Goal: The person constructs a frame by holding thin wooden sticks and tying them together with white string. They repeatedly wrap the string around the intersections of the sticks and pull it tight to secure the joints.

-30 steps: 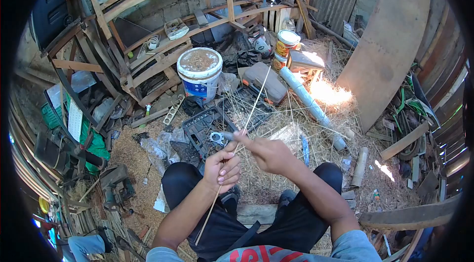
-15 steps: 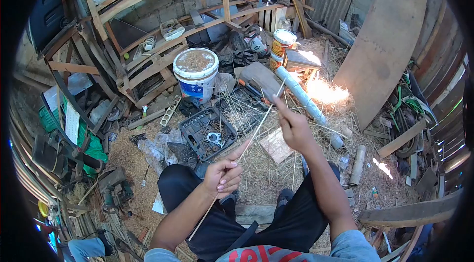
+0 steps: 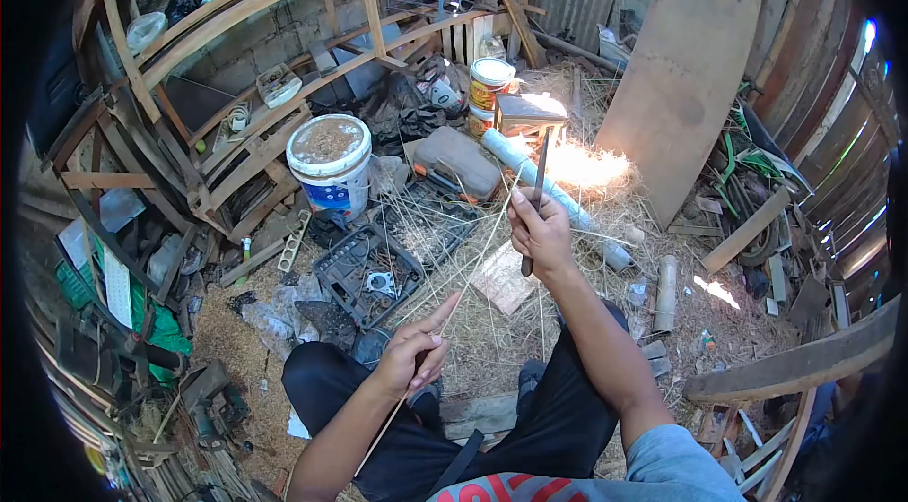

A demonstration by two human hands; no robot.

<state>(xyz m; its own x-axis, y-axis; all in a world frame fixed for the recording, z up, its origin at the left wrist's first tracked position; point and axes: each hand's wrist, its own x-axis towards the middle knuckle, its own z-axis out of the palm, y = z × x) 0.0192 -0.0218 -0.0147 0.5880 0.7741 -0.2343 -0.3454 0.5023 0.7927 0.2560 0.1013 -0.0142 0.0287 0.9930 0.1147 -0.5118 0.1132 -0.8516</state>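
Observation:
My left hand (image 3: pixel 413 362) is closed round a thin, pale bamboo-like strip (image 3: pixel 382 431), its index finger stretched out along it. The strip slants from beside my left thigh up towards my right hand (image 3: pixel 541 235). That hand grips a knife (image 3: pixel 543 162) with its narrow dark blade pointing up and away; the handle's end shows below the fist. The strip's upper end passes close by the right thumb. Below both hands, a pale wooden block (image 3: pixel 504 277) lies on ground strewn with thin strips and shavings.
Ahead stand a white bucket (image 3: pixel 329 166), an open black tool case (image 3: pixel 369 273), a closed grey case (image 3: pixel 458 162) and stacked paint tins (image 3: pixel 492 77). A pale blue pipe (image 3: pixel 563 199) lies to the right, near a large leaning board (image 3: pixel 681 77). Wooden frames line the left.
My right hand has turned, and the knife blade now stands upright and plainly visible. My left hand still holds the strip, index finger extended. The view has shifted to the right.

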